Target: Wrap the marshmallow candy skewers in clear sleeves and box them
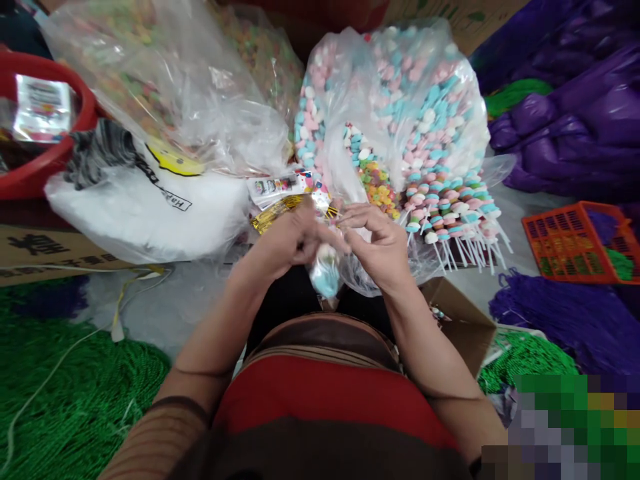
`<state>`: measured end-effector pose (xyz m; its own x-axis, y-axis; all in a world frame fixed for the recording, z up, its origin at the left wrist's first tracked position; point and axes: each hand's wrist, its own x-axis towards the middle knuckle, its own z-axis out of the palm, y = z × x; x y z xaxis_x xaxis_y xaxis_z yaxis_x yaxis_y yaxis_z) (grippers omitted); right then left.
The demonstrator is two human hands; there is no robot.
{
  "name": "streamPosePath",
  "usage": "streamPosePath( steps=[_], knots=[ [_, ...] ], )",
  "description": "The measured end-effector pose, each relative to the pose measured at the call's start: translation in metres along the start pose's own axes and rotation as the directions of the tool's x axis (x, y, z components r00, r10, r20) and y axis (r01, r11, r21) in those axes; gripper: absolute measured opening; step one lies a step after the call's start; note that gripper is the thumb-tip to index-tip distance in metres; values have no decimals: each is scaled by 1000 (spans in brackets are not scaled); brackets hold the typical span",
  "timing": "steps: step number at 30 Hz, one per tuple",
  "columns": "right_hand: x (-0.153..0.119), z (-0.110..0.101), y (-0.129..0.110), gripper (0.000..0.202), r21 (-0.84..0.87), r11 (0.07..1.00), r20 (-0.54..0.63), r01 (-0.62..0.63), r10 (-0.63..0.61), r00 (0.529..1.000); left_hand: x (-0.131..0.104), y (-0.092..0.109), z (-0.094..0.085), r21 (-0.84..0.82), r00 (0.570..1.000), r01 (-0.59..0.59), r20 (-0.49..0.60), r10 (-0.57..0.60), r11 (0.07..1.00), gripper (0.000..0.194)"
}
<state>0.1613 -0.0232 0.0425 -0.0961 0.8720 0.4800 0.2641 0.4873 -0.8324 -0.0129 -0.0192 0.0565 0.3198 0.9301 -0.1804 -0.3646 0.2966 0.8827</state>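
Observation:
A small clear candy bag hangs below my hands, with pale blue and white pieces inside. My right hand is closed, thumb and fingers pinching at the top of this bag. My left hand is beside it at the bag's neck, smeared by motion, so its grip is unclear. Just beyond the hands lie gold twist ties and printed silver-white packets. To the right of them are yellow and orange ring candies and a stack of marshmallow skewers on white sticks.
Large clear sacks of pastel marshmallows and coloured ring candies stand behind. A red basin and a white plastic bag are left. Green cords, an orange basket and an open cardboard box lie around.

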Motion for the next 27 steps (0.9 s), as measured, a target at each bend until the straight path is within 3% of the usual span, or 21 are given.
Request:
streamPosePath(
  steps=[2,3,6,8,9,11,12,13,14,16,18,20,22,24,27],
  knots=[
    [1,-2,2,15,-85,996,-26,8,-10,1000,-2,-9,-2,256,977,-34,213,-22,966,71],
    [0,-2,1,14,-122,992,-27,8,-11,1000,0,-16,-2,313,968,-54,248,-27,948,75],
    [-5,-3,-2,11,-161,987,-10,24,-26,1000,8,-30,1,168,995,-28,100,11,985,77],
    [-9,-3,-1,10,-140,990,9,34,-33,999,11,-30,2,60,999,-50,24,49,997,66],
    [-11,-4,0,11,-119,992,30,29,-26,999,10,-28,1,67,996,-93,21,92,993,58],
    [-13,-8,5,12,-56,998,101,-23,28,994,5,-21,-1,210,972,-222,121,200,952,39],
    [-14,-11,7,13,-11,998,145,-67,67,987,1,-17,-2,322,937,-324,239,255,890,33],
    [-15,-15,10,14,39,992,181,-120,111,977,-2,-14,-3,452,887,-413,397,237,791,26],
    [-16,-19,12,15,96,979,208,-180,157,965,-4,-12,-4,543,824,-533,509,250,650,21],
    [-19,-27,15,16,226,929,212,-294,248,945,-5,-13,-2,660,720,-694,634,282,289,25],
    [-26,-34,17,22,390,825,216,-409,349,912,-5,-19,4,664,624,-746,721,301,-41,33],
    [-36,-39,18,31,541,669,250,-509,450,857,-4,-31,16,614,537,-746,783,312,-257,35],
    [-48,-41,19,39,637,537,263,-554,523,810,-4,-46,30,564,470,-738,824,318,-371,34],
    [-63,-45,19,43,687,489,206,-538,580,788,-3,-62,44,533,440,-736,845,303,-418,32],
    [-89,-60,17,46,717,510,34,-475,655,755,-2,-83,60,479,428,-804,877,218,-351,35]
  ],
)
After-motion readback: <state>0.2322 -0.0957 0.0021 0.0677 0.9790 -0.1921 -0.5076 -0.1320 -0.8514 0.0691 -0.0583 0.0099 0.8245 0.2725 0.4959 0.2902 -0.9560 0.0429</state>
